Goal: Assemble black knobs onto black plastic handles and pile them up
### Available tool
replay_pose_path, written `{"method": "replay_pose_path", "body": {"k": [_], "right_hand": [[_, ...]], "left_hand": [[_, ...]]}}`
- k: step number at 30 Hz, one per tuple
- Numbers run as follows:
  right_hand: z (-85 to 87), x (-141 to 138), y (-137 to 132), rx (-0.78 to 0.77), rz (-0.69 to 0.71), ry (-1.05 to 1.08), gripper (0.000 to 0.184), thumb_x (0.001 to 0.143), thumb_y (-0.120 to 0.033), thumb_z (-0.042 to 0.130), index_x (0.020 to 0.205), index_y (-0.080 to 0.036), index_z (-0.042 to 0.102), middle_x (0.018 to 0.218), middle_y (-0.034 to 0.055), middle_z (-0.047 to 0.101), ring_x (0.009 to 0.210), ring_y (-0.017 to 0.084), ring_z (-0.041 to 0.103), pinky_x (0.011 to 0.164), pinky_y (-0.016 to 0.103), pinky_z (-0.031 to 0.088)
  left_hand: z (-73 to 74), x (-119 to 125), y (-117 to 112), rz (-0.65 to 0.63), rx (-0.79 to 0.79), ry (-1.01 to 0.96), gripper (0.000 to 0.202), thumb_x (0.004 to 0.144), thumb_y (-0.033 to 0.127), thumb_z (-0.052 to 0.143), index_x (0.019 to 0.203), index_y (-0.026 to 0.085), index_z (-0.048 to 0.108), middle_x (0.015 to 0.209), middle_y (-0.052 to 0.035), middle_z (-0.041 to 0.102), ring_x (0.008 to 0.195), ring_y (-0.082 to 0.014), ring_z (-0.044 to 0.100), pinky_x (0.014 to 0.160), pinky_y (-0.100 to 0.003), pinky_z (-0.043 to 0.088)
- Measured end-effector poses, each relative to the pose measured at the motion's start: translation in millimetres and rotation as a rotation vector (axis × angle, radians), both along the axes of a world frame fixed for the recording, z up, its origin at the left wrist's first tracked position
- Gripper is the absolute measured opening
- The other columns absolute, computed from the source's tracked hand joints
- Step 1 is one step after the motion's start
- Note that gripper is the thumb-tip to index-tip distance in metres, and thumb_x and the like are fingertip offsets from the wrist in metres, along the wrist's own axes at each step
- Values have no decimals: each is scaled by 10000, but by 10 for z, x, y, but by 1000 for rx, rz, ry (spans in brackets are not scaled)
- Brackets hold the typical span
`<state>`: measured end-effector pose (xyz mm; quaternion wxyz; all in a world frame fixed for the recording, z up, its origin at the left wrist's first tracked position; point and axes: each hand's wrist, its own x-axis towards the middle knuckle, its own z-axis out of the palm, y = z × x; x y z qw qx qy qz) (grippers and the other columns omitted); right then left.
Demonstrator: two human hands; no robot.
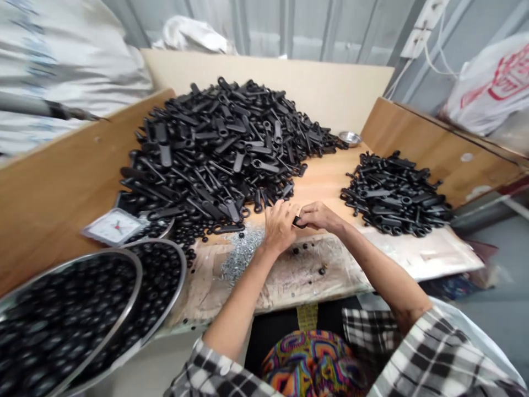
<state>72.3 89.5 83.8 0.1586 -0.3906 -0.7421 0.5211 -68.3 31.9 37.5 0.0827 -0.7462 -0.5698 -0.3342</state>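
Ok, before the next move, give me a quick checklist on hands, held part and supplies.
1. Black part held: ok, in the right hand.
2. Left hand near it: ok.
3. Silver hardware close by: ok, beside the left forearm.
4. Large heap and smaller pile separate: ok.
5. No strays in front: not ok, small black pieces lie loose.
6. Part's fit: cannot tell, largely hidden.

There are two lever piles (227, 143), one silvery heap (242, 252), one clock (114, 226).
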Motion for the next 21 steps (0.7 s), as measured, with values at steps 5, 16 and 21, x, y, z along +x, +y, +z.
{"method": "replay_pose_path", "body": {"k": [5, 16, 21], "right_hand": [[12, 461, -341, -8, 38, 100, 240, 731, -341, 535, 637, -124, 570, 444, -41, 447, 418, 70, 373, 431, 195, 288], [-618, 898, -1136, 430, 35, -506, 277, 791, -392, 505, 983, -217, 601, 781, 31, 643, 747, 177, 578, 620, 228, 347], [-758, 786, -1161, 508, -88, -599, 250, 825, -352, 439, 896, -203, 627, 817, 77, 650, 794, 207, 581, 683, 264, 362]], "left_hand": [[-121, 132, -273, -19, -198, -25, 329, 720, 177, 471, 1041, 160, 543, 851, -80, 611, 840, -229, 549, 755, -337, 380], [-306, 251, -1454, -226, -783, -1132, 297, 771, 346, 511, 595, 119, 587, 697, -57, 617, 743, -166, 580, 760, -278, 414], [-269, 407, -1780, -211, -720, -1614, 260, 698, 283, 559, 905, 125, 549, 464, 33, 485, 448, -108, 463, 450, -217, 348]]}}
